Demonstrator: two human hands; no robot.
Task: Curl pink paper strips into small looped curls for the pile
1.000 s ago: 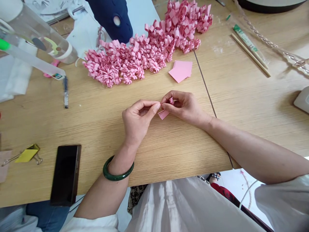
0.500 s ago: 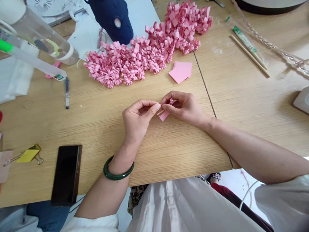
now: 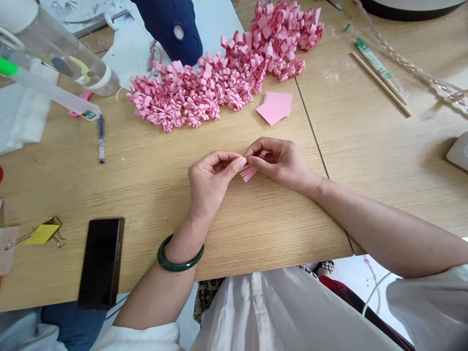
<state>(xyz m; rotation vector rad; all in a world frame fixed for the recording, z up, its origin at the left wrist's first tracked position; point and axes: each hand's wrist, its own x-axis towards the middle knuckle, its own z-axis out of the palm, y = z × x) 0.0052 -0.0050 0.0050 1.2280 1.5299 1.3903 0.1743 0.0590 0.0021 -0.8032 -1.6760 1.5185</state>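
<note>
Between my two hands is a small piece of pink paper (image 3: 249, 173) cut into strips, a little above the wooden table. My left hand (image 3: 215, 178), with a dark green bangle (image 3: 180, 265) on its wrist, pinches one end with thumb and forefinger. Fingertips touching the left ones, my right hand (image 3: 280, 161) is closed on the same paper; a curled bit shows behind its thumb. Beyond the hands lie flat pink paper pieces (image 3: 276, 107). A long heap of curled pink paper flowers (image 3: 204, 87) stretches across the back.
A black phone (image 3: 101, 263) and a binder clip (image 3: 46, 231) lie at the left. Behind them are a pen (image 3: 101, 140), a clear bottle (image 3: 73, 53) and a navy object (image 3: 171, 29). Wooden chopsticks (image 3: 380, 83) and a braided cord (image 3: 405, 66) lie at the right.
My left hand has shifted slightly right, closer to the right one. The paper strips hang more fanned out, and the curled bit is more hidden behind my right hand.
</note>
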